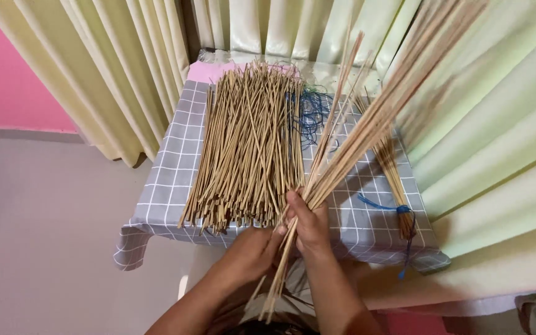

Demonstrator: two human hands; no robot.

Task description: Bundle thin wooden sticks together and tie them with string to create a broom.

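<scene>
My right hand [310,224] grips a bundle of long thin tan sticks [373,118] that fans up and to the right, past the curtain. The sticks' lower ends poke down below my hands. Just left of it, my left hand [252,251] curls under the bundle, fingertips touching the sticks near the table's front edge. A big loose pile of the same sticks [249,146] lies spread on the table right behind my hands.
A small table with a grey checked cloth [169,186] carries the pile, a tied stick bundle with blue string [398,186] at the right, and a tangle of blue string [311,111] at the back. Pale curtains [497,124] hang behind and right; grey floor lies left.
</scene>
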